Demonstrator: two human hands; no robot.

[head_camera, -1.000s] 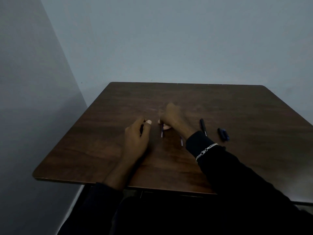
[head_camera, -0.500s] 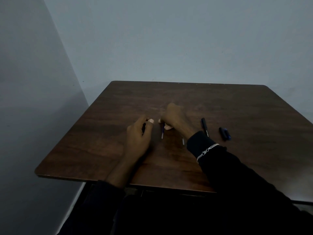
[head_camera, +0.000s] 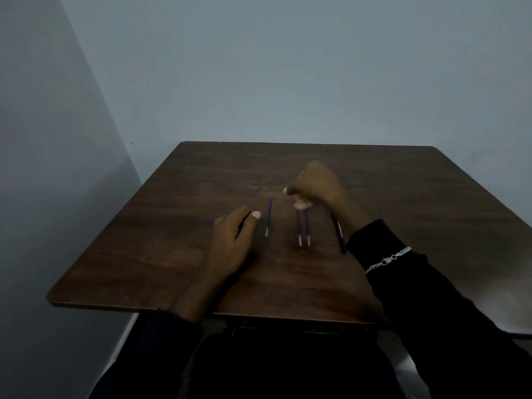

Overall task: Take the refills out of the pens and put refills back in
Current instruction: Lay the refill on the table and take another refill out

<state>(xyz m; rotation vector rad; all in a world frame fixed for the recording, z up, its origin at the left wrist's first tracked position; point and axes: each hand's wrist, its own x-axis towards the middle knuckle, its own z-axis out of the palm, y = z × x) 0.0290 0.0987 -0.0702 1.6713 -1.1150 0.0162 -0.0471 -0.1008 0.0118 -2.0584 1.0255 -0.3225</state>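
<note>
Three refills [head_camera: 268,217] lie mid-table [head_camera: 403,211], so reinsertion looks next. The left hand [head_camera: 230,240] grips a dark barrel [head_camera: 244,223] (mostly hidden); the right hand [head_camera: 313,185], fingers curled, meets two refills' far ends, though whether it grips them is unclear. One needs lifting and threading in.

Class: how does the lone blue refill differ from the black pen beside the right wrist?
The lone refill is thin and blue with a pale tip; the black pen is thicker, with white print. The refill lies fully in view; the pen's far end is hidden behind the right hand. Both lie on the table.
</note>
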